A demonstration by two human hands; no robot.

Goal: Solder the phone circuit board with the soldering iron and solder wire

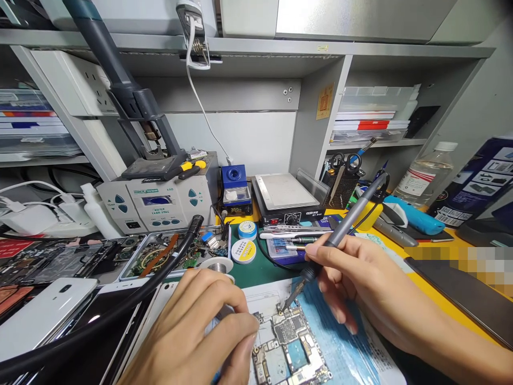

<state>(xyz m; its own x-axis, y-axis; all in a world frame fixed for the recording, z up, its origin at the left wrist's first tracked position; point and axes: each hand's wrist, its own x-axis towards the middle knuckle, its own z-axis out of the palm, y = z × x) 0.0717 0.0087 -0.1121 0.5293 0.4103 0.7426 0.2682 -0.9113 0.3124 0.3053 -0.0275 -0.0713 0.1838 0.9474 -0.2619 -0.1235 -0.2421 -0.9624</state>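
My right hand [356,278] is closed around a grey soldering iron [348,219], pen-style. Its tip points down at the upper edge of a phone circuit board [288,337] and seems to touch it. The board lies on a blue-and-white sheet [340,342] and has a rectangular cutout. My left hand [200,326] is at the board's left edge, fingers curled, thumb and forefinger together. What they pinch, if anything, is hidden. Just behind this hand is a spool of solder wire [218,266].
A black hose [168,272] crosses the left side above several phones [44,321]. A tray of circuit scraps [160,254] and round tins [243,251] sit behind. Farther back stand a rework station [160,206], a hot plate [286,195] and a clear bottle [425,174].
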